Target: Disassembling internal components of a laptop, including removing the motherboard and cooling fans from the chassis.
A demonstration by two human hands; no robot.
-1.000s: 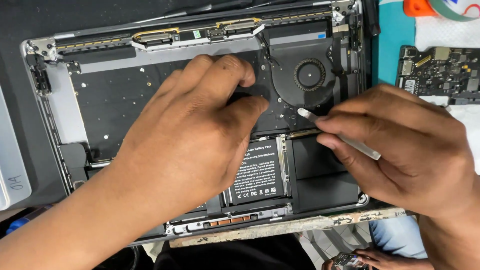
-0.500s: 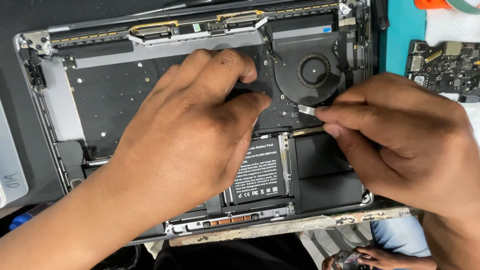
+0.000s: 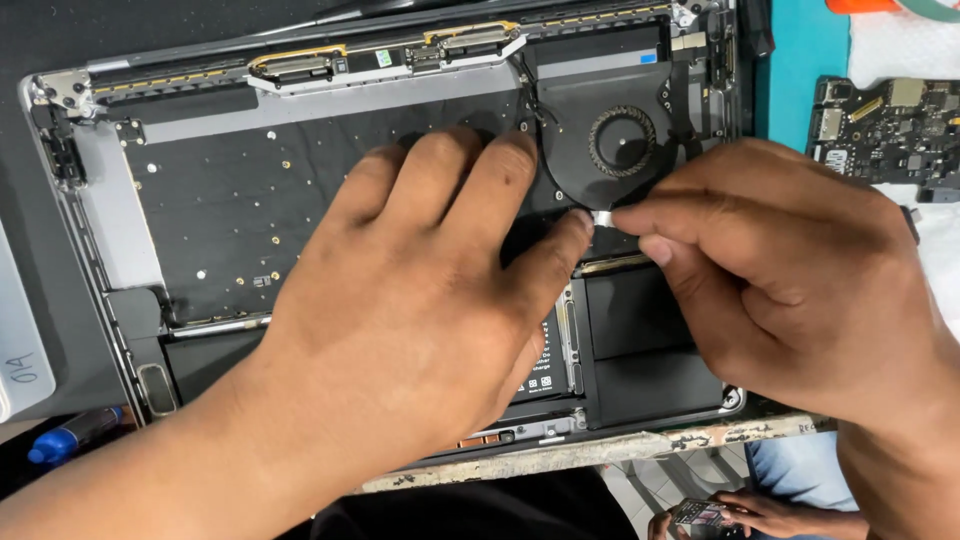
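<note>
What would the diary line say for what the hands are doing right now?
left hand: flat on open laptop | right hand: pinching small silvery strip beside fan | circuit board: lying apart, right side

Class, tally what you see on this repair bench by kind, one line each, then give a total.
Opened laptop chassis: 1
Cooling fan: 1
Loose circuit board: 1
Blue marker: 1
Small silvery tool tip: 1
Total: 5

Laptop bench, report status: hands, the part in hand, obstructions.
Left hand flat on open laptop. Right hand pinching small silver strip below fan. Left hand hides most of the battery area.
</note>
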